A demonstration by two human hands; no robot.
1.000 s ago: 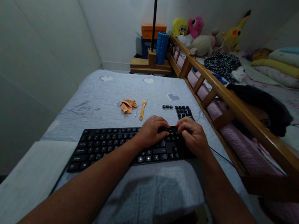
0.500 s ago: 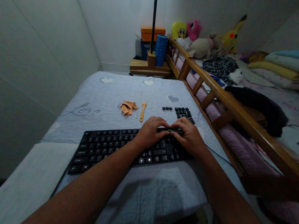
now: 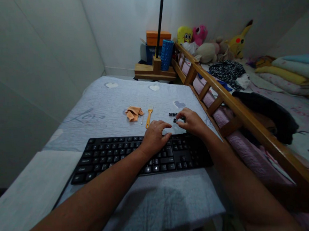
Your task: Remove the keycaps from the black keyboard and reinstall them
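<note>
A black keyboard [image 3: 108,149] lies across the bedspread, and bare switches show at its right end. My left hand [image 3: 155,135] rests over its middle right, thumb and forefinger apart, with nothing between them. Beyond the keyboard's far edge, my right hand [image 3: 192,121] pinches a small black keycap [image 3: 175,120] between thumb and forefinger, low over the cloth. Just past it sit loose keycaps [image 3: 171,114] in a row. My right hand hides most of the other loose keycaps.
An orange cloth [image 3: 133,113], a cotton swab [image 3: 142,119] and a yellow brush [image 3: 149,117] lie beyond the keyboard. A wooden bed rail [image 3: 218,85] runs along the right. A pale sheet [image 3: 38,182] covers the left front. Boxes and a blue foam roller [image 3: 167,55] stand at the back.
My right hand has moved away from my left, off the keyboard to the loose keycaps, carrying a keycap. The left hand stays over the keyboard, its thumb and forefinger now apart.
</note>
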